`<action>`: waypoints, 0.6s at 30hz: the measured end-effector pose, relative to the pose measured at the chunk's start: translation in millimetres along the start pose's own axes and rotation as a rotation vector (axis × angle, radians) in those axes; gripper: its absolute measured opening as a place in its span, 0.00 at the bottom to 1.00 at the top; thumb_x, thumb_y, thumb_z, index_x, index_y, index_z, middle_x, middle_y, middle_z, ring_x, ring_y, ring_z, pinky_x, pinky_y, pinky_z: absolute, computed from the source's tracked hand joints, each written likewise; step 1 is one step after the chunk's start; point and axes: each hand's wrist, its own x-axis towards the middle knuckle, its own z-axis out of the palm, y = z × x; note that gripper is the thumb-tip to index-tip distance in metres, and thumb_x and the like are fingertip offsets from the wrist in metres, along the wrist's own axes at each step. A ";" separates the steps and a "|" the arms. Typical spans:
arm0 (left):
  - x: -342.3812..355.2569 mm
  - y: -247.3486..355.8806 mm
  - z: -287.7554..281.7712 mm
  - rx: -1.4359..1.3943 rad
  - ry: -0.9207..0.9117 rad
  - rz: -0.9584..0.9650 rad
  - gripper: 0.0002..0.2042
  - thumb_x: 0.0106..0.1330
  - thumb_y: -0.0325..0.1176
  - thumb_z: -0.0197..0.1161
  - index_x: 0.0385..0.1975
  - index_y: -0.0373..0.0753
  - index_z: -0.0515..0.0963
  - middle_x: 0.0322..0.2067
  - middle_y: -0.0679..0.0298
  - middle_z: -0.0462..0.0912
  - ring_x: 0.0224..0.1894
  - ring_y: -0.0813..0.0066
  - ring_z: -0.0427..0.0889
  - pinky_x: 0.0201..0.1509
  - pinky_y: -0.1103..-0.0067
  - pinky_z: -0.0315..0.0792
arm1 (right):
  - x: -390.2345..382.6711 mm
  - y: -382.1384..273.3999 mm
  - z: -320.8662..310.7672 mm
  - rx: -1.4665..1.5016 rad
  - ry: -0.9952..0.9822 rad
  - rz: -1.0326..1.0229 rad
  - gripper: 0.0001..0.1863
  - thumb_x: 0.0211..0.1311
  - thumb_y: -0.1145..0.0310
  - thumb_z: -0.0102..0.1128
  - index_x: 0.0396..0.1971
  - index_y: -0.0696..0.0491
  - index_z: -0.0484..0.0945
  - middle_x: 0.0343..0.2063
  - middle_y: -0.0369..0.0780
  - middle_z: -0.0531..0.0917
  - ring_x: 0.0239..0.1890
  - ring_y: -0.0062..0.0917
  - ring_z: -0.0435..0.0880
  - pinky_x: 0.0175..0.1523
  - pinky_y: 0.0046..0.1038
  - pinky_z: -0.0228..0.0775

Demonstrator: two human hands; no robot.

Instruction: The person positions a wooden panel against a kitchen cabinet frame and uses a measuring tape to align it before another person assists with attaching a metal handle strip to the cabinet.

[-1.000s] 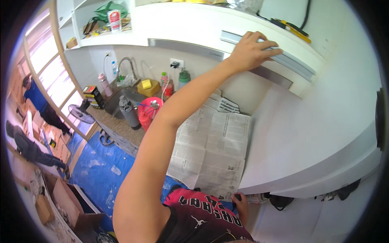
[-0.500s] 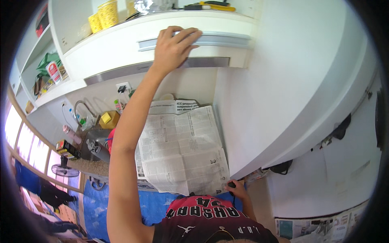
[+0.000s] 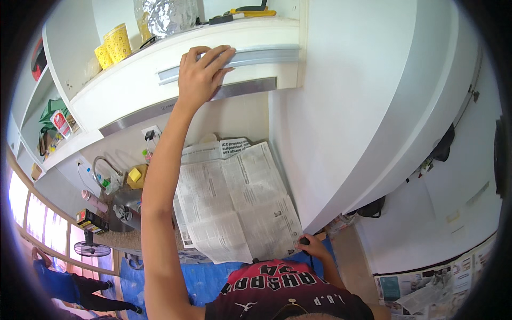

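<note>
My left hand (image 3: 199, 77) reaches up to a white cabinet front. Its fingers bend over the grey metal handle strip (image 3: 266, 55), with the thumb below them. Under that strip runs a stainless band (image 3: 250, 88). Low on the right, my right hand (image 3: 317, 248) is closed around a small black object (image 3: 304, 241) with a dark cord hanging from it. Its kind is partly hidden by my fingers. Between the two hands, sheets of newspaper (image 3: 240, 208) cover the counter, their near right corner close to my right hand.
A sink (image 3: 125, 200) with bottles lies to the left, beside a black box (image 3: 92, 221). Yellow patterned cups (image 3: 117, 42) and crumpled foil (image 3: 169, 16) stand on the shelf above. A white panel (image 3: 341, 106) rises on the right. A person in blue (image 3: 56, 280) is far left.
The view has shifted, so the cabinet and my left arm sit further left. My left hand stays on the handle strip and my right hand keeps the black object. The far person has moved.
</note>
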 end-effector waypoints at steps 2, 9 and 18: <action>-1.0 -2.6 -2.3 0.004 -0.007 0.004 0.22 0.57 0.39 0.75 0.54 0.53 0.86 0.53 0.78 0.86 0.49 0.66 0.79 0.51 0.69 0.71 | -2.4 -15.0 -2.4 0.049 -0.018 0.022 0.21 0.57 0.58 0.81 0.43 0.54 0.82 0.32 0.33 0.82 0.34 0.18 0.79 0.41 0.24 0.73; 0.0 0.9 -3.2 -0.010 -0.011 -0.004 0.23 0.56 0.36 0.75 0.55 0.53 0.85 0.53 0.76 0.86 0.49 0.66 0.79 0.53 0.68 0.72 | 12.4 -10.8 3.1 0.051 -0.067 0.000 0.19 0.59 0.61 0.79 0.44 0.54 0.81 0.33 0.33 0.81 0.34 0.17 0.79 0.40 0.23 0.72; -20.6 15.2 -0.4 0.005 -0.065 -0.050 0.24 0.56 0.36 0.75 0.55 0.55 0.85 0.55 0.80 0.85 0.49 0.67 0.78 0.56 0.68 0.71 | 38.5 -51.7 26.7 0.060 -0.204 -0.183 0.17 0.62 0.62 0.77 0.43 0.54 0.80 0.33 0.32 0.80 0.35 0.17 0.78 0.41 0.22 0.72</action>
